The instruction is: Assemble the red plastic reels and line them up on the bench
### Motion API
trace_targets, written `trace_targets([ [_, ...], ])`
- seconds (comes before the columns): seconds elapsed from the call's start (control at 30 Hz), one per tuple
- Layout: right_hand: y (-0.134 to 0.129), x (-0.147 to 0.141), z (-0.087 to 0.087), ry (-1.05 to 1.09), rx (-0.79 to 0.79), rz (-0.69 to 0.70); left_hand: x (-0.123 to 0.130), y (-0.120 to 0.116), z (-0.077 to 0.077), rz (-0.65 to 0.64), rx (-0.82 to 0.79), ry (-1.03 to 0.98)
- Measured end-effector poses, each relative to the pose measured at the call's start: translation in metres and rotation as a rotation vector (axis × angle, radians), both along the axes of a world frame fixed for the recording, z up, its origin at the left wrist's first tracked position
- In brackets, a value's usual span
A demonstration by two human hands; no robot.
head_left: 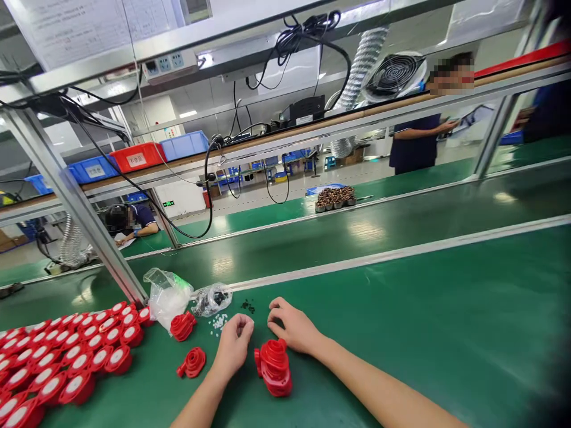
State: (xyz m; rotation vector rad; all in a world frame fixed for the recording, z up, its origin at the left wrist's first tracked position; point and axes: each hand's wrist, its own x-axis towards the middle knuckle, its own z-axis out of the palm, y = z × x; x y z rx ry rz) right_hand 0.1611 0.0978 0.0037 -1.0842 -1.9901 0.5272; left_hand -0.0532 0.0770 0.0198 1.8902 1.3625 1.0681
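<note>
My left hand [232, 346] is closed in a pinch just right of a scatter of small white pieces [219, 321]; whatever its fingertips hold is too small to make out. My right hand [292, 326] hovers or rests slightly to the right, fingers bent and apart, with nothing visible in them. Between my forearms stands a red plastic housing [274, 367], close below the right hand. Two more red housings, one nearer the bags [182, 326] and one lower [193, 362], lie left of my left hand. Small black pieces [248, 306] are spread beyond my fingers.
Many red parts with white discs [74, 356] crowd the left of the green bench [423, 321]. A clear bag of white pieces [167, 297] and a bag of black pieces [213, 299] sit near a metal post [80, 202]. Copper-coloured parts [335, 198] are piled farther back. Other people are beyond.
</note>
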Motion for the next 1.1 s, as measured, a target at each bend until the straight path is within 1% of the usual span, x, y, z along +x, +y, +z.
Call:
trace_targets([
  [0.07,0.001,-0.002,0.0,0.086,-0.004,0.027,0.009,-0.001,-0.006,-0.056,-0.089,-0.108],
  [0.17,-0.002,-0.005,0.002,0.23,-0.012,0.098,0.018,-0.004,-0.009,-0.123,-0.18,-0.238],
  [0.27,-0.008,-0.007,0.004,0.334,-0.014,0.168,0.02,-0.007,-0.006,-0.17,-0.218,-0.327],
  [0.4,-0.012,-0.008,0.005,0.398,-0.018,0.231,0.02,-0.009,-0.005,-0.202,-0.243,-0.388],
  [0.6,-0.011,-0.007,0.005,0.402,0.002,0.254,0.021,-0.009,-0.007,-0.208,-0.274,-0.432],
  [0.8,-0.015,-0.006,0.007,0.32,0.117,0.234,0.023,-0.01,-0.005,-0.178,-0.293,-0.452],
  [1.0,-0.018,-0.008,0.003,0.236,0.236,0.275,0.025,-0.011,-0.003,-0.107,-0.335,-0.477],
  [1.1,-0.018,-0.01,0.003,0.24,0.241,0.33,0.022,-0.012,-0.002,-0.094,-0.368,-0.493],
])
